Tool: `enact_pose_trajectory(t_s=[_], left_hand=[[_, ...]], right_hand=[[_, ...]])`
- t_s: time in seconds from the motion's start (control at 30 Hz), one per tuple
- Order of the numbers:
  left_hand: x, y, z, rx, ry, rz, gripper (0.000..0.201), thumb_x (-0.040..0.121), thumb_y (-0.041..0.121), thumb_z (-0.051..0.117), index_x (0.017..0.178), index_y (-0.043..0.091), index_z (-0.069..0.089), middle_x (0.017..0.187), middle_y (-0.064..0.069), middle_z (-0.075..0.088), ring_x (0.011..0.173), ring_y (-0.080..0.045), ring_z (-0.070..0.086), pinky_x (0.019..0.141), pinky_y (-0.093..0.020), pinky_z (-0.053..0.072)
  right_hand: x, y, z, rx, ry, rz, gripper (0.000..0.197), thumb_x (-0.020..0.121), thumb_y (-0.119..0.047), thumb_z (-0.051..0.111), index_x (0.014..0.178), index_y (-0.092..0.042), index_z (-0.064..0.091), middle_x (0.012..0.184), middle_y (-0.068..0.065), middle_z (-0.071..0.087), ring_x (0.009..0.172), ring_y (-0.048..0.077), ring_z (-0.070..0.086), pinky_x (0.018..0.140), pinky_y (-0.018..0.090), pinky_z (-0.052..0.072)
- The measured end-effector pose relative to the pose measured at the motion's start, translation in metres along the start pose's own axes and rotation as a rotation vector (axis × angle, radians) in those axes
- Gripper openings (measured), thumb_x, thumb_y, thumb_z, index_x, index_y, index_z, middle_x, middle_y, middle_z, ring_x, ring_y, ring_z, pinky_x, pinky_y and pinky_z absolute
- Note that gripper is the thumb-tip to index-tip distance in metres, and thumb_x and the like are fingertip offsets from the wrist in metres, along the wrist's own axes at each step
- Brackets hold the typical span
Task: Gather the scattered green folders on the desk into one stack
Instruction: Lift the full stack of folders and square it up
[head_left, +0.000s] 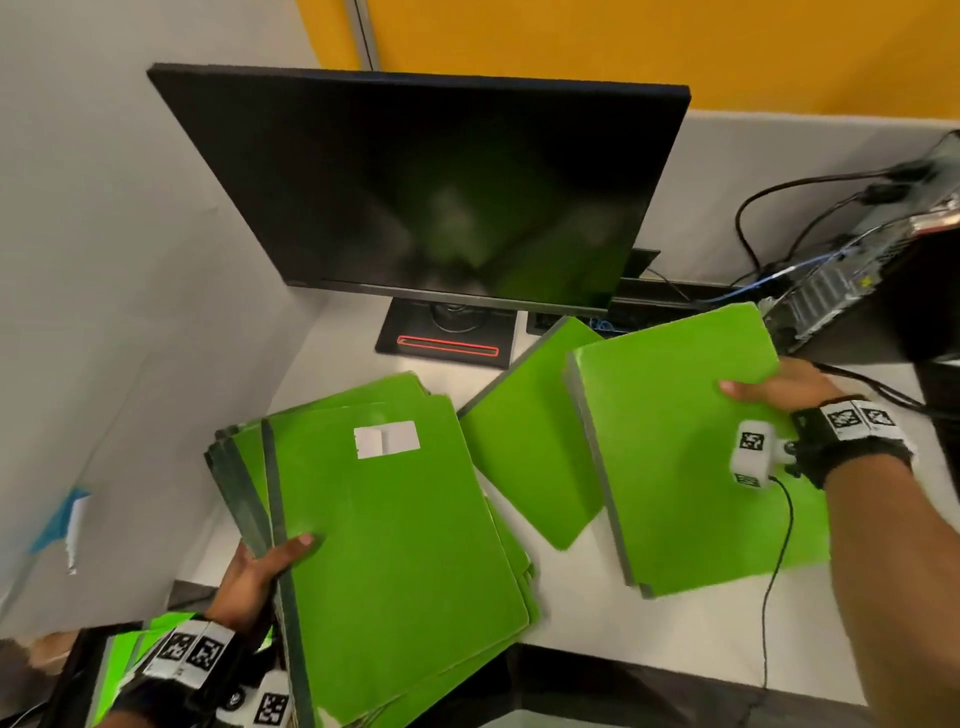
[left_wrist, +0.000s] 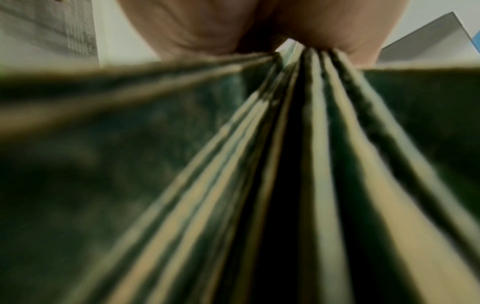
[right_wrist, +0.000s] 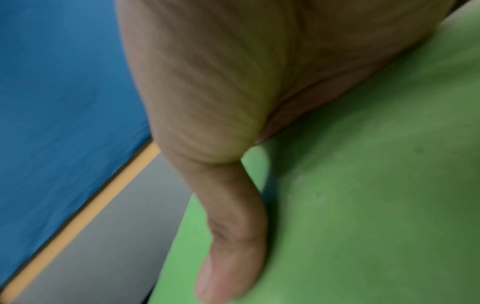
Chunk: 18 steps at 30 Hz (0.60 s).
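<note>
Two hands busy: left hand (head_left: 254, 577) fingers grip the stack of green folders (head_left: 395, 545) by its spine, thumb on top. Right hand (head_left: 779, 387) fingers pinch a lifted folder (head_left: 675, 441) at its edge. One loose folder (head_left: 530, 441) lies on the worktop (head_left: 675, 639) between them.

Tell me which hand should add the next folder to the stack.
Right, probably. The right hand already grips a folder lifted beside the stack, and the left hand is busy gripping that stack's edge. One folder still lies between them.
</note>
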<state>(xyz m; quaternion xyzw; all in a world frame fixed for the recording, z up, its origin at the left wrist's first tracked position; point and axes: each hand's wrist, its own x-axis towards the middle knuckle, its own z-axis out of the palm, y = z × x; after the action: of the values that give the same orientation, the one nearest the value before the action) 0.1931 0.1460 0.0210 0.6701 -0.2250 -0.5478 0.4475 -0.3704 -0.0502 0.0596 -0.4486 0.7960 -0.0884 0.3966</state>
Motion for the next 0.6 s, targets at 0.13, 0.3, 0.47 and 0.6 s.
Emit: enact_pose_trajectory(t_s=[0.13, 0.3, 0.47, 0.6], left_hand=[[0.001, 0.003, 0.008, 0.003, 0.01, -0.039, 0.021, 0.086, 0.002, 0.058, 0.107, 0.005, 0.061, 0.071, 0.011, 0.074, 0.078, -0.012, 0.068, 0.079, -0.03, 0.048], [0.009, 0.0, -0.002, 0.009, 0.021, -0.061, 0.036, 0.07, 0.013, 0.074, 0.105, 0.008, 0.064, 0.076, 0.011, 0.075, 0.097, -0.021, 0.063, 0.097, -0.043, 0.039], [0.011, -0.001, 0.001, 0.057, 0.023, -0.019, 0.021, 0.082, 0.002, 0.064, 0.097, 0.017, 0.061, 0.073, 0.01, 0.075, 0.076, -0.013, 0.071, 0.081, -0.037, 0.046], [0.013, -0.001, 0.0, 0.039, 0.055, -0.044, 0.026, 0.078, 0.005, 0.067, 0.102, 0.011, 0.062, 0.088, -0.006, 0.076, 0.09, -0.028, 0.068, 0.091, -0.048, 0.048]], right_hand=[[0.001, 0.035, 0.04, 0.352, 0.084, 0.346, 0.09, 0.059, -0.056, 0.082, 0.128, -0.006, 0.053, 0.126, 0.017, 0.058, 0.107, 0.038, 0.059, 0.073, 0.042, 0.051], [-0.007, 0.035, 0.111, 0.486, 0.159, 0.353, 0.072, 0.076, -0.048, 0.071, 0.129, -0.003, 0.054, 0.134, 0.016, 0.056, 0.117, 0.034, 0.056, 0.099, 0.04, 0.044], [-0.025, 0.01, 0.158, 0.315, 0.054, 0.283, 0.055, 0.086, -0.032, 0.065, 0.134, -0.008, 0.051, 0.14, 0.009, 0.05, 0.127, 0.028, 0.05, 0.096, 0.03, 0.042], [-0.029, -0.018, 0.17, 0.101, 0.053, 0.107, 0.077, 0.072, -0.026, 0.07, 0.142, -0.035, 0.039, 0.148, 0.009, 0.041, 0.132, 0.032, 0.045, 0.107, 0.04, 0.04]])
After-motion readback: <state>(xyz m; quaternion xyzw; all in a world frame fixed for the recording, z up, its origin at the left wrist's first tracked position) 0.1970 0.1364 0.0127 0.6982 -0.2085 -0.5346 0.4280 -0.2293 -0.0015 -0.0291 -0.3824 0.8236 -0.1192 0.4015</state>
